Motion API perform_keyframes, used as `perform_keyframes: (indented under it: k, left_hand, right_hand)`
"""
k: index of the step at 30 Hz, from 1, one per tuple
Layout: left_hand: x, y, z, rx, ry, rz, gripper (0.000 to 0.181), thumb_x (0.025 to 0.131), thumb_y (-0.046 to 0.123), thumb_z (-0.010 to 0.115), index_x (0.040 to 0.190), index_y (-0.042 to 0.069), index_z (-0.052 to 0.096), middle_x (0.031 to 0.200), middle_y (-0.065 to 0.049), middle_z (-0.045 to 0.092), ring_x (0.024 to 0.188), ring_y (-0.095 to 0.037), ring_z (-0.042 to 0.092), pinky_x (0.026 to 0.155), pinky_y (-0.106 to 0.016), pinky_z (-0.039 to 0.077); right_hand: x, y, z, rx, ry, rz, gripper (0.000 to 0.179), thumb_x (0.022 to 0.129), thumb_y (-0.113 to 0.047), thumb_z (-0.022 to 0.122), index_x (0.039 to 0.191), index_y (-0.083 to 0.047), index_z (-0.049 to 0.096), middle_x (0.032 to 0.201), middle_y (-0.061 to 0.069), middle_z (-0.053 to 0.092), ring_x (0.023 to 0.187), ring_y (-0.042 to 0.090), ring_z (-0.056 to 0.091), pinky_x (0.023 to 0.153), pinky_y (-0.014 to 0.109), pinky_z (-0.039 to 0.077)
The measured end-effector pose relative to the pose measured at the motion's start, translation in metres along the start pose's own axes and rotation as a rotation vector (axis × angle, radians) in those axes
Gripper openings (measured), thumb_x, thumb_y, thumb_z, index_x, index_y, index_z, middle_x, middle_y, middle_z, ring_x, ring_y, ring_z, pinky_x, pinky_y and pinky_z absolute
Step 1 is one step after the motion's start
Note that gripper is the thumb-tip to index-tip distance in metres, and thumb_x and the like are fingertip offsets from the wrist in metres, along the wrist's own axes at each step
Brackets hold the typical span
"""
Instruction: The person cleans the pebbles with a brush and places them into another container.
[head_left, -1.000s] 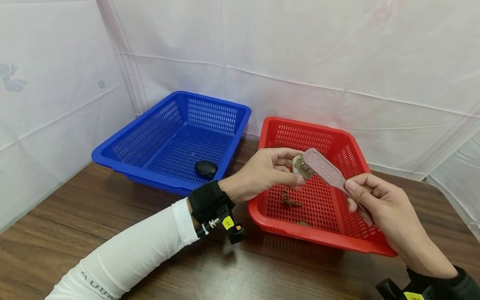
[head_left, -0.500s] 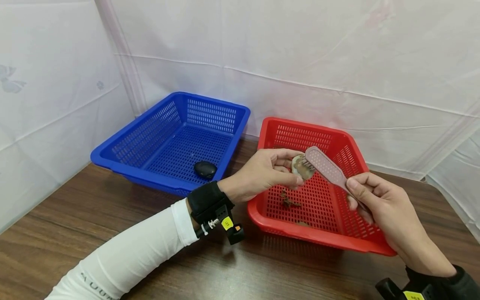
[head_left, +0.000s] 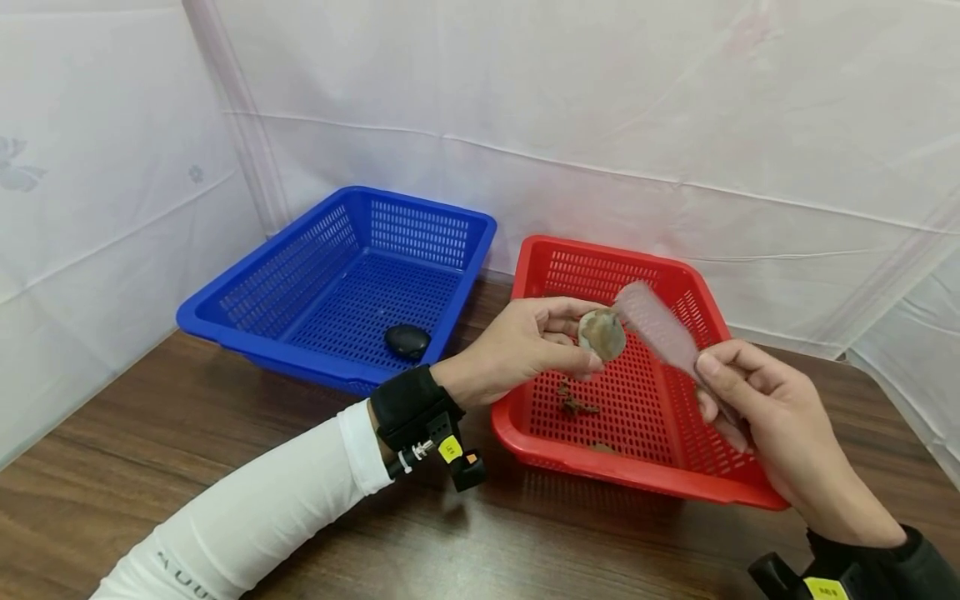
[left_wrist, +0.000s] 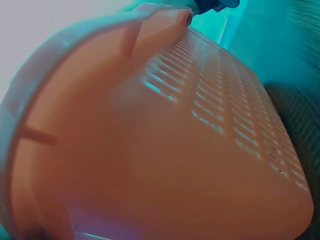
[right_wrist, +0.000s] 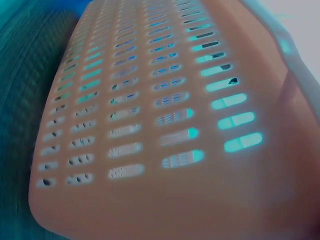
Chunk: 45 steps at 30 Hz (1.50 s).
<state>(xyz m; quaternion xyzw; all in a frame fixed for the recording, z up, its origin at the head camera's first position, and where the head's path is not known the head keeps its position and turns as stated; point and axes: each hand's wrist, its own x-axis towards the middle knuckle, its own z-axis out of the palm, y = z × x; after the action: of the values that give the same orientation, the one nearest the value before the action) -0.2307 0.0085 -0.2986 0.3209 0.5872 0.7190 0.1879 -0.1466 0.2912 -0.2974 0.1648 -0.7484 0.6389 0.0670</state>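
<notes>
My left hand (head_left: 525,340) pinches a flat, round, pale grey-green stone (head_left: 602,335) by its edge, over the red basket (head_left: 637,482). Brown smears, which look like mud, mark the stone's upper face. From the right, my right hand (head_left: 776,417) grips the handle of a pinkish-mauve brush (head_left: 654,323). The brush head is motion-blurred and sits just up and right of the stone; whether its bristles touch the stone is unclear. Both wrist views show mostly the basket's slotted outer wall (left_wrist: 150,160), with neither hand visible there.
Brown crumbly clumps (head_left: 576,406) lie on the red basket's floor. To the left stands a blue basket (head_left: 247,346) holding a smooth black stone (head_left: 407,342). Both baskets rest on a dark wooden table (head_left: 487,542). White sheeting (head_left: 570,108) walls in the back and sides.
The brush head has moved off the stone's face, slightly up, and more of the stone shows. My left hand keeps its hold with little movement.
</notes>
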Motion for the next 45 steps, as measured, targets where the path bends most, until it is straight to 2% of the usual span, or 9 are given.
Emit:
perform_keyframes:
  k: [4, 7, 13, 18, 28, 37, 42, 43, 45]
  left_hand:
    - [0.0012, 0.0000, 0.0003, -0.003, -0.018, 0.016, 0.056, 0.094, -0.011, 0.072, 0.148, -0.001, 0.059, 0.120, -0.018, 0.072, 0.102, -0.021, 0.072, 0.095, -0.042, 0.061]
    - [0.0023, 0.0004, 0.0009, -0.003, -0.025, 0.015, 0.056, 0.094, -0.013, 0.072, 0.147, -0.002, 0.059, 0.119, -0.019, 0.071, 0.100, -0.022, 0.073, 0.094, -0.043, 0.061]
    - [0.0030, 0.0004, 0.0018, 0.035, -0.012, 0.004, 0.059, 0.093, -0.012, 0.073, 0.149, -0.001, 0.057, 0.118, -0.020, 0.071, 0.101, -0.022, 0.073, 0.093, -0.041, 0.062]
    - [0.0026, 0.0004, 0.0022, 0.071, 0.003, -0.006, 0.062, 0.093, -0.010, 0.074, 0.151, -0.002, 0.055, 0.118, -0.019, 0.071, 0.103, -0.023, 0.073, 0.092, -0.038, 0.062]
    - [0.0013, 0.0005, 0.0010, 0.072, 0.010, -0.014, 0.062, 0.092, -0.010, 0.075, 0.151, -0.002, 0.055, 0.117, -0.019, 0.071, 0.101, -0.022, 0.073, 0.092, -0.037, 0.062]
    - [-0.0005, 0.0001, -0.0001, 0.082, 0.023, -0.013, 0.061, 0.093, -0.008, 0.074, 0.151, 0.001, 0.056, 0.115, -0.017, 0.071, 0.101, -0.022, 0.073, 0.092, -0.036, 0.061]
    - [-0.0011, 0.0007, 0.0000, 0.066, 0.022, -0.007, 0.059, 0.094, -0.007, 0.075, 0.150, 0.001, 0.058, 0.115, -0.016, 0.071, 0.100, -0.020, 0.071, 0.092, -0.034, 0.061]
    - [-0.0010, 0.0008, 0.0001, 0.064, 0.020, -0.006, 0.058, 0.094, -0.007, 0.075, 0.149, 0.001, 0.058, 0.114, -0.016, 0.071, 0.100, -0.020, 0.070, 0.091, -0.034, 0.061]
    - [-0.0007, 0.0008, 0.0003, 0.075, 0.018, 0.004, 0.058, 0.093, -0.007, 0.075, 0.149, 0.001, 0.059, 0.115, -0.015, 0.071, 0.101, -0.020, 0.070, 0.091, -0.034, 0.061]
  right_hand:
    - [-0.0010, -0.0027, 0.0031, -0.200, -0.091, -0.013, 0.008, 0.110, -0.002, 0.055, 0.108, -0.001, 0.063, 0.074, 0.009, 0.060, 0.049, 0.025, 0.038, 0.037, 0.040, 0.029]
    - [-0.0015, -0.0050, 0.0050, -0.319, -0.058, 0.005, 0.008, 0.110, -0.008, 0.060, 0.108, -0.003, 0.065, 0.074, 0.009, 0.061, 0.049, 0.024, 0.042, 0.038, 0.039, 0.033]
    - [-0.0012, -0.0058, 0.0051, -0.408, 0.019, 0.016, 0.012, 0.110, -0.014, 0.062, 0.108, -0.003, 0.066, 0.073, 0.008, 0.062, 0.049, 0.022, 0.043, 0.038, 0.038, 0.033]
    - [0.0003, -0.0049, 0.0041, -0.362, 0.041, 0.020, 0.013, 0.110, -0.014, 0.061, 0.107, -0.003, 0.066, 0.072, 0.007, 0.063, 0.048, 0.022, 0.041, 0.038, 0.039, 0.030]
    - [0.0027, -0.0042, 0.0030, -0.270, 0.062, 0.033, 0.017, 0.109, -0.015, 0.063, 0.106, 0.002, 0.064, 0.071, 0.007, 0.063, 0.046, 0.022, 0.039, 0.037, 0.039, 0.027]
    - [0.0024, -0.0035, 0.0049, -0.170, 0.093, 0.041, 0.017, 0.109, -0.016, 0.064, 0.104, 0.001, 0.064, 0.071, 0.007, 0.064, 0.046, 0.022, 0.037, 0.038, 0.041, 0.022]
    - [0.0021, -0.0027, 0.0043, -0.039, 0.154, 0.020, 0.016, 0.109, -0.014, 0.063, 0.103, 0.001, 0.064, 0.071, 0.007, 0.063, 0.047, 0.021, 0.036, 0.040, 0.040, 0.018]
    - [0.0016, -0.0026, 0.0042, -0.019, 0.154, 0.008, 0.015, 0.109, -0.013, 0.062, 0.103, 0.001, 0.064, 0.071, 0.006, 0.063, 0.047, 0.021, 0.035, 0.040, 0.040, 0.018]
    - [0.0001, -0.0023, 0.0038, -0.007, 0.096, -0.026, 0.011, 0.110, -0.006, 0.058, 0.104, 0.002, 0.064, 0.071, 0.007, 0.062, 0.048, 0.023, 0.035, 0.039, 0.040, 0.019]
